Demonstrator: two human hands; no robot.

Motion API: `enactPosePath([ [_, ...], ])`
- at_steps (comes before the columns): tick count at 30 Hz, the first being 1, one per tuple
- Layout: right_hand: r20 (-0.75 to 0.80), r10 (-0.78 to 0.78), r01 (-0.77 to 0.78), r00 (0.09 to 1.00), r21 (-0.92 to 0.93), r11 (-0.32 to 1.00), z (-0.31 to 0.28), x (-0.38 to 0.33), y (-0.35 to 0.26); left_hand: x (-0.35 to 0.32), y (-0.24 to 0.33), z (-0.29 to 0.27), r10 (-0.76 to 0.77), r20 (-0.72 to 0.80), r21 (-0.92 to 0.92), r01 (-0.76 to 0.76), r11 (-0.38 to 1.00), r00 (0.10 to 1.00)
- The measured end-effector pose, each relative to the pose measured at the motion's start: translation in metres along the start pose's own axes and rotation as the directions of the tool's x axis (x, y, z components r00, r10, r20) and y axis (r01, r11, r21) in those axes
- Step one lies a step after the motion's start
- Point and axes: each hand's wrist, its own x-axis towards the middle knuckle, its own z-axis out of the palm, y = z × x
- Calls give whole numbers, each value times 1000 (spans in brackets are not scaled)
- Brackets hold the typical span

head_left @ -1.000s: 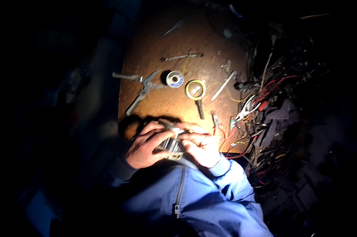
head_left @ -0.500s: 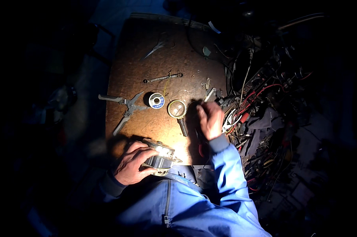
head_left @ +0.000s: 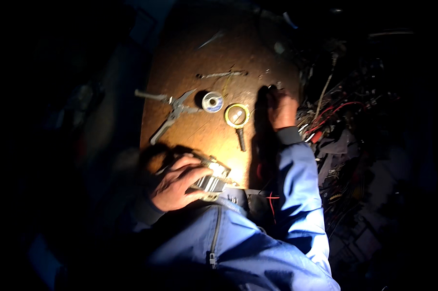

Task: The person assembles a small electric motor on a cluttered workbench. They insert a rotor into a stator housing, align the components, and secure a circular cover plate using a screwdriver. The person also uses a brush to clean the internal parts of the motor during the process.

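My left hand (head_left: 174,186) is closed around an alternator (head_left: 211,184), a round unit with pale metal ends and a dark ribbed middle, at the table's near edge. My right hand (head_left: 282,109) reaches over the right side of the table, where small metal parts lie. Blur and shadow hide its fingertips and anything between them. Left of it lies a magnifying glass (head_left: 237,115) with a dark handle. Beside that stands a spool of solder (head_left: 212,102), its thin wire trailing to a double-ended wrench (head_left: 222,74).
Grey multi-purpose pliers (head_left: 173,109) lie splayed on the left of the wooden table (head_left: 199,138). A slim pointed tool (head_left: 210,40) is at the far side. Tangled cables (head_left: 333,114) and dark cloth (head_left: 339,145) crowd the right edge. The surroundings are dark.
My right hand has moved farther out along the table's right side, over the small parts. The whole view has shifted and blurred. My left hand keeps its hold on the alternator.
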Motion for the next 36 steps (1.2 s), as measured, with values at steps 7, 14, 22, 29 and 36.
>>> enactPosePath([
  [7, 712, -268, -482, 649, 658, 578, -53, -50, -102, -4, -3, 11, 62, -52, -25, -63, 998, 997],
  [14, 621, -424, -393, 659, 765, 510, -39, -84, -105, 0, -4, 10, 75, -41, -36, -76, 996, 996],
  [22, 595, -320, -355, 737, 744, 566, -47, -97, -113, 1, -2, 11, 79, -65, -30, -81, 996, 995],
  [29, 619, -141, -427, 773, 671, 606, -58, -110, -129, 5, 2, 10, 96, -64, -35, -98, 995, 993],
  [36, 587, -93, -402, 804, 652, 643, -64, -116, -135, 4, 2, 13, 111, -74, -41, -114, 993, 991],
])
